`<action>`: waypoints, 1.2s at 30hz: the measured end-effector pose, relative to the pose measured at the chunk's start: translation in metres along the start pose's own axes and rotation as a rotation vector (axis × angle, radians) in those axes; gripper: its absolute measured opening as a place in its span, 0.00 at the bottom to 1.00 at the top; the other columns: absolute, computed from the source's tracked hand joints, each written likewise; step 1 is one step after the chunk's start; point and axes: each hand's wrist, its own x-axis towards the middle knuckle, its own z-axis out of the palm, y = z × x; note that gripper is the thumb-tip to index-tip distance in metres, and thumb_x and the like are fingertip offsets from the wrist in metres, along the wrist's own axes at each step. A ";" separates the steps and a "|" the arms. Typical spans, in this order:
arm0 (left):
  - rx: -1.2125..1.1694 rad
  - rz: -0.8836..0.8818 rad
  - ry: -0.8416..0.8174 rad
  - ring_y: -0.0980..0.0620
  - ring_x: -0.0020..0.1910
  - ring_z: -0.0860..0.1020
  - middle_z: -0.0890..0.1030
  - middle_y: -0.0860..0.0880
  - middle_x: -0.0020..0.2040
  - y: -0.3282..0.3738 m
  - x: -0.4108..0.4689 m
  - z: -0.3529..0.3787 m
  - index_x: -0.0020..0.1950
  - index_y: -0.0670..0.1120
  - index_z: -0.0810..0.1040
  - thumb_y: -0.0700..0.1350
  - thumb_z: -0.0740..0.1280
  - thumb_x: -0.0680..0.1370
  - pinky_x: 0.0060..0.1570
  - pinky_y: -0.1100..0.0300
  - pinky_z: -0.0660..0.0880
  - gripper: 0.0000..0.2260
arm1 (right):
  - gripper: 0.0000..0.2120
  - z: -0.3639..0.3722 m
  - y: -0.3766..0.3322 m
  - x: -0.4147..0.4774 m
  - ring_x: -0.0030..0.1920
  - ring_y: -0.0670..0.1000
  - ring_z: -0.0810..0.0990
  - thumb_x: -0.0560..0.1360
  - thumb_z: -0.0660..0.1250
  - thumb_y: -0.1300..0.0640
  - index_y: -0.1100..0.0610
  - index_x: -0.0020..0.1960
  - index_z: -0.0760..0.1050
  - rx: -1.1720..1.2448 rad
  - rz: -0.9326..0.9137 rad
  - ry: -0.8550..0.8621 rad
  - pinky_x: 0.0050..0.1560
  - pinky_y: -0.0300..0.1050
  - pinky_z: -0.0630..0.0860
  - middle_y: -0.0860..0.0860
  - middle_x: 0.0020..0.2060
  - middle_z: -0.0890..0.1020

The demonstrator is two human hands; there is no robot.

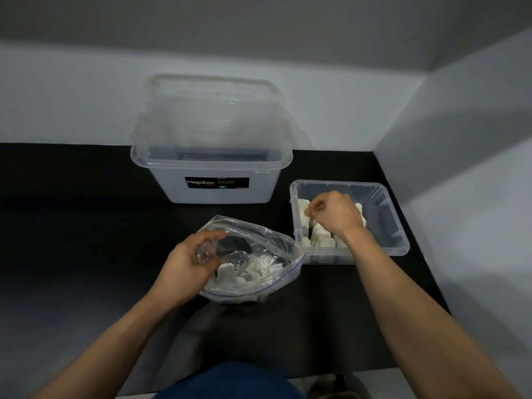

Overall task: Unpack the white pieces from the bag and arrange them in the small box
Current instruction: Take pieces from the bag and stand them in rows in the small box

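Observation:
A clear zip bag (259,246) lies open on the black table, with several white pieces (247,272) in its lower part. My left hand (187,263) pinches the bag's left rim and holds it open. To the right stands the small clear box (385,203), with several white pieces (322,236) packed along its left and near side. My right hand (334,211) is inside the box above those pieces, fingers curled together at a piece near the left wall. Whether the fingers grip that piece I cannot tell.
A large clear storage box (213,180) labelled Megabox stands at the back, its lid (213,108) leaning upright behind it. White walls close the table (72,226) at the back and right. The table's near edge is at my lap.

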 end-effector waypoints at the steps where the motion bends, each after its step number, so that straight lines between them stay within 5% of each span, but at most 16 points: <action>1: 0.011 0.018 -0.001 0.60 0.52 0.81 0.82 0.55 0.58 -0.002 0.000 -0.001 0.62 0.58 0.80 0.36 0.71 0.76 0.44 0.72 0.76 0.21 | 0.05 -0.005 -0.001 -0.004 0.48 0.47 0.85 0.77 0.75 0.50 0.49 0.51 0.86 0.033 -0.004 0.030 0.54 0.51 0.83 0.45 0.45 0.87; 7: 0.032 0.075 0.014 0.59 0.55 0.80 0.81 0.56 0.60 -0.009 -0.002 0.000 0.62 0.59 0.81 0.33 0.71 0.74 0.51 0.72 0.75 0.24 | 0.02 -0.039 -0.046 -0.081 0.45 0.42 0.85 0.76 0.76 0.55 0.49 0.47 0.86 0.595 -0.099 0.247 0.50 0.41 0.82 0.42 0.41 0.87; 10: 0.060 0.069 -0.005 0.58 0.57 0.79 0.79 0.56 0.60 -0.012 -0.004 -0.001 0.63 0.59 0.79 0.33 0.72 0.73 0.58 0.63 0.76 0.26 | 0.04 -0.025 -0.082 -0.127 0.43 0.44 0.85 0.76 0.76 0.59 0.51 0.49 0.86 0.711 -0.255 0.036 0.48 0.42 0.83 0.45 0.42 0.87; 13: 0.087 0.083 -0.028 0.61 0.57 0.78 0.77 0.59 0.59 -0.013 -0.007 -0.002 0.66 0.58 0.78 0.33 0.72 0.72 0.56 0.64 0.76 0.27 | 0.06 0.016 -0.100 -0.143 0.46 0.40 0.84 0.79 0.72 0.55 0.46 0.53 0.85 0.380 -0.336 -0.207 0.52 0.39 0.81 0.41 0.45 0.87; 17: 0.139 0.115 -0.064 0.65 0.55 0.76 0.75 0.58 0.57 -0.013 -0.015 -0.002 0.67 0.56 0.78 0.32 0.70 0.72 0.50 0.75 0.73 0.27 | 0.13 0.079 -0.108 -0.130 0.47 0.46 0.83 0.81 0.65 0.58 0.49 0.60 0.84 0.000 -0.367 -0.247 0.51 0.44 0.79 0.46 0.50 0.86; 20: 0.175 0.119 -0.073 0.60 0.55 0.77 0.75 0.56 0.57 -0.017 -0.019 0.001 0.67 0.56 0.78 0.33 0.70 0.72 0.52 0.71 0.73 0.27 | 0.15 0.108 -0.112 -0.114 0.51 0.55 0.84 0.80 0.62 0.61 0.52 0.61 0.83 -0.166 -0.356 -0.238 0.51 0.48 0.79 0.54 0.51 0.86; 28: 0.122 0.084 -0.109 0.58 0.58 0.76 0.75 0.55 0.57 -0.018 -0.018 -0.001 0.69 0.56 0.76 0.38 0.69 0.76 0.57 0.64 0.72 0.24 | 0.14 0.128 -0.130 -0.098 0.58 0.56 0.82 0.79 0.67 0.56 0.53 0.64 0.79 -0.247 -0.238 -0.408 0.57 0.51 0.80 0.54 0.58 0.83; 36: 0.091 0.019 -0.134 0.61 0.58 0.74 0.72 0.57 0.61 -0.017 -0.010 -0.008 0.72 0.57 0.73 0.42 0.70 0.76 0.50 0.70 0.70 0.26 | 0.08 0.105 -0.129 -0.108 0.51 0.54 0.83 0.78 0.68 0.61 0.54 0.54 0.84 -0.203 -0.301 -0.372 0.53 0.50 0.80 0.53 0.50 0.85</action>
